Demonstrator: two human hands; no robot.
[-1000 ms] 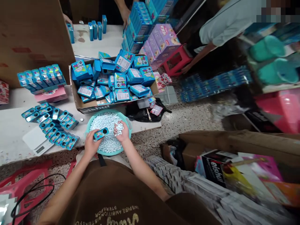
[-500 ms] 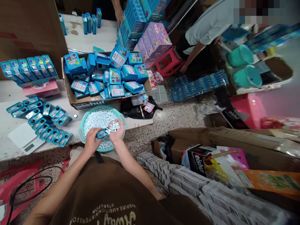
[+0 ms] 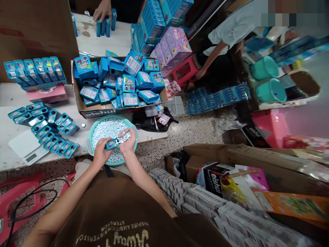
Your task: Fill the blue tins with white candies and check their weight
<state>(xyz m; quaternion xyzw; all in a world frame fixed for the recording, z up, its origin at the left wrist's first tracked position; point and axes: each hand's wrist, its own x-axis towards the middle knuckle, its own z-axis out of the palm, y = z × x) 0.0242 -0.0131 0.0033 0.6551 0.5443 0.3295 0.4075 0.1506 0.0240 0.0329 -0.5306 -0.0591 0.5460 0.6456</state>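
Note:
My left hand (image 3: 101,154) grips a small blue tin (image 3: 112,144) low over a teal plastic basin (image 3: 112,117) filled with pale blue candies (image 3: 105,133). My right hand (image 3: 128,141) is cupped around a small heap of those candies, right against the tin's far end. Both hands are above the basin. My right hand hides the tin's end, so I cannot tell whether it is open.
A cardboard box (image 3: 102,112) of blue cartons stands beyond the basin. Rows of blue tins (image 3: 43,127) and a white scale (image 3: 27,145) lie on the white table (image 3: 12,99). A co-worker's hand (image 3: 102,10) rests on upright tins; another person (image 3: 231,29) bends at right.
My right hand has moved closer to the tin, and the candies now touch its end. The co-worker's hand has come onto the upright tins at the top. The view has shifted slightly.

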